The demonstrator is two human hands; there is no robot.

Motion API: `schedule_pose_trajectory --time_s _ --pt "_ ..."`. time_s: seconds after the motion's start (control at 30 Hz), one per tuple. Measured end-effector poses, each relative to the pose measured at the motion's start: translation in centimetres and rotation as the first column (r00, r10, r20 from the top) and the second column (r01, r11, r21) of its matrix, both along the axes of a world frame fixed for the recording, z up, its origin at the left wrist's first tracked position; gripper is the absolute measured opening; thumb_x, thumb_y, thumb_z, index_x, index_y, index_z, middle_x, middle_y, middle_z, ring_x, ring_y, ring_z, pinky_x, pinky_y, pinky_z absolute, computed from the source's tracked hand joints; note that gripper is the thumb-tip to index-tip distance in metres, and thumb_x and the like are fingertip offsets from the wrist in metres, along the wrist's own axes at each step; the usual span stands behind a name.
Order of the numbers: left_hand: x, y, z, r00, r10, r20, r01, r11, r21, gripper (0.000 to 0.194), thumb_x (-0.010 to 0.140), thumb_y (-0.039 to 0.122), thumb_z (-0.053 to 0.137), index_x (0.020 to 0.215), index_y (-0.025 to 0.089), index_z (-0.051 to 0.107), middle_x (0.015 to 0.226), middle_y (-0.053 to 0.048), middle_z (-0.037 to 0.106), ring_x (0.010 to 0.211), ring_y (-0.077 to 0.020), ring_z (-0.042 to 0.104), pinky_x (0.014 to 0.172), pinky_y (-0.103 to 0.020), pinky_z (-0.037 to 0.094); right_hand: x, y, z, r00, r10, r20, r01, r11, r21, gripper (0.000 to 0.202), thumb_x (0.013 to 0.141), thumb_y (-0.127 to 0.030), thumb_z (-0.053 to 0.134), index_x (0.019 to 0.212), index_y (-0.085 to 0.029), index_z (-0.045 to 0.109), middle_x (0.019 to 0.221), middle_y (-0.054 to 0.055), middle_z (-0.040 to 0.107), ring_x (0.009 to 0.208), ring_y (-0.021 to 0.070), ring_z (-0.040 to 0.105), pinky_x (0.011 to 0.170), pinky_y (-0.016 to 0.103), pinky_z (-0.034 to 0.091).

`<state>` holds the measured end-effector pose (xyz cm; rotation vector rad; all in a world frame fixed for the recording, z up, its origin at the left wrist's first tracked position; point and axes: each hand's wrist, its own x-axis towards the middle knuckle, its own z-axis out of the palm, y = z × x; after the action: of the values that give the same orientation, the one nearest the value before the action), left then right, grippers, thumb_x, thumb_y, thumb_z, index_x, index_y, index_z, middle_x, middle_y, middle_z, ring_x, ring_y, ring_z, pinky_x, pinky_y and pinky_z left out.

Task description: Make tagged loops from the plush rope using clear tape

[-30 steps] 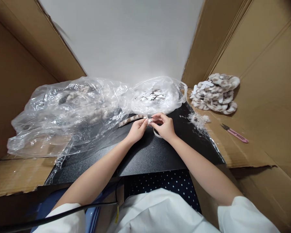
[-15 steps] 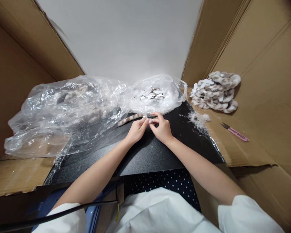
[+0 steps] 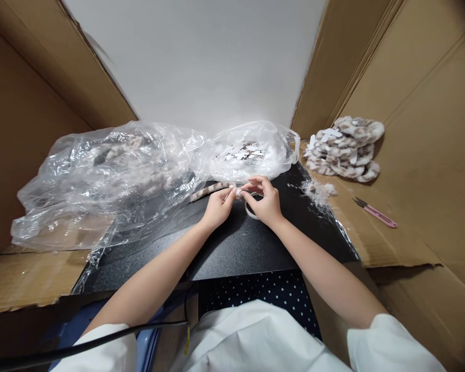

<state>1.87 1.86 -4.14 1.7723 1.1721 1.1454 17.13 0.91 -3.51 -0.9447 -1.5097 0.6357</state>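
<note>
A striped cream-and-brown furry strip lies across the black table top, its right end raised between my two hands. My left hand pinches it near that end between thumb and fingers. At the end's fluffy tip, my right hand has its thumb and fingers closed in, the upper fingers curved over it. A pale thin ring shows under my right hand, partly covered by it. What exactly sits between the right fingertips is too small to make out fully.
Behind my hands stand a clear plastic bag of furry pieces and a smaller bag with white-and-dark tags. At right are stacked furry strips, loose fluff and pink-handled snips. Cardboard walls enclose the sides.
My right hand has moved slightly right and its fingers have lifted and spread a little. The pale ring has come into view beneath it. My left hand keeps its pinch.
</note>
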Motion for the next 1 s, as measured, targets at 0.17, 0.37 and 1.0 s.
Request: schedule_pose_trajectory --time_s 0.17,0.37,1.0 --pt "0.1 -0.1 0.0 1.000 -0.019 0.016 0.019 1.000 -0.004 0.039 0.088 0.045 0.047 0.068 0.014 0.059 0.061 0.000 0.055 0.063 -0.0137 0.049 0.064 -0.025 0.038 -0.4 0.3 -0.8 0.998 0.006 -0.057 -0.006 1.000 0.008 0.026 0.075 -0.028 0.070 0.097 -0.024 0.056 0.081 0.001 0.074 0.077 0.0189 0.072 0.077 0.032 0.059" --pt "0.4 -0.2 0.0 0.991 -0.023 0.134 0.028 0.999 -0.036 0.044 0.087 0.051 0.050 0.059 0.018 0.051 0.047 0.004 0.036 0.054 -0.0124 0.041 0.052 -0.024 0.032 -0.7 0.4 -1.3 0.995 0.030 -0.093 -0.033 0.999 -0.034 0.029 0.073 -0.027 0.073 0.096 -0.025 0.055 0.083 0.002 0.075 0.079 0.0199 0.074 0.076 0.032 0.059" --pt "0.3 -0.5 0.3 0.999 0.046 -0.016 -0.044 0.993 0.110 0.043 0.090 0.047 0.045 0.059 0.017 0.046 0.055 0.002 0.042 0.055 -0.0116 0.037 0.055 -0.026 0.030 -0.5 0.0 -0.5 0.997 -0.019 0.076 0.026 0.995 -0.097 0.017 0.083 -0.036 0.055 0.074 -0.021 0.057 0.069 0.001 0.067 0.062 0.0161 0.063 0.061 0.026 0.049"
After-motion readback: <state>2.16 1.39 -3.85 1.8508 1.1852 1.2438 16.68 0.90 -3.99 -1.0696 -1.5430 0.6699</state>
